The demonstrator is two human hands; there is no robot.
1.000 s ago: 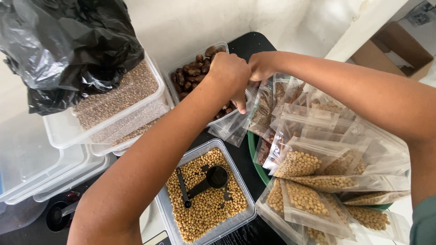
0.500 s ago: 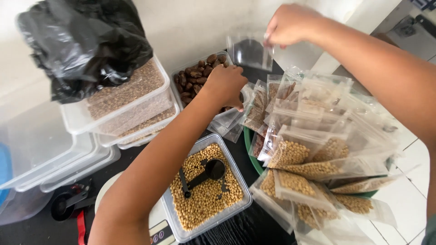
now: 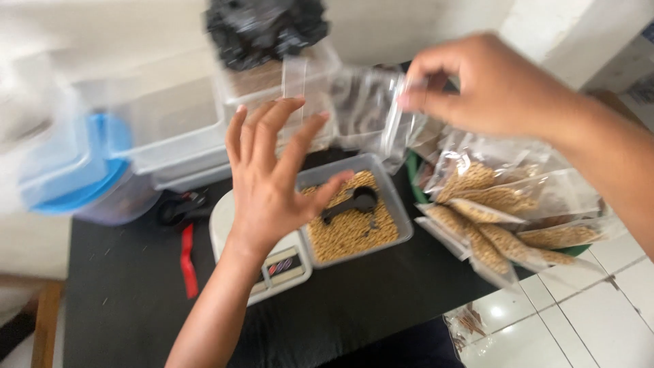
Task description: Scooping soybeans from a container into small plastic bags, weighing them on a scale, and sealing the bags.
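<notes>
My right hand [image 3: 487, 88] pinches the top edge of an empty clear plastic bag [image 3: 361, 109] and holds it in the air above the table. My left hand [image 3: 272, 180] hovers with its fingers spread, close to the bag's left side, holding nothing. Below both hands a clear tub of yellow-brown grains [image 3: 354, 218] sits on the black table, with a black measuring scoop [image 3: 354, 202] lying on the grains. To the right lies a pile of filled, sealed grain bags [image 3: 504, 211].
A white kitchen scale [image 3: 272, 266] stands under my left forearm. Stacked clear containers [image 3: 177, 136] and a crumpled black plastic bag [image 3: 266, 27] are at the back, a blue-lidded jar [image 3: 88, 170] at left. Scissors with a red handle [image 3: 184, 232] lie on the table. White tiled floor shows at right.
My right hand has lifted an empty clear bag off the pile and brought it over the tub. My left hand left the pile and opened beside the bag. The view shifted right.
</notes>
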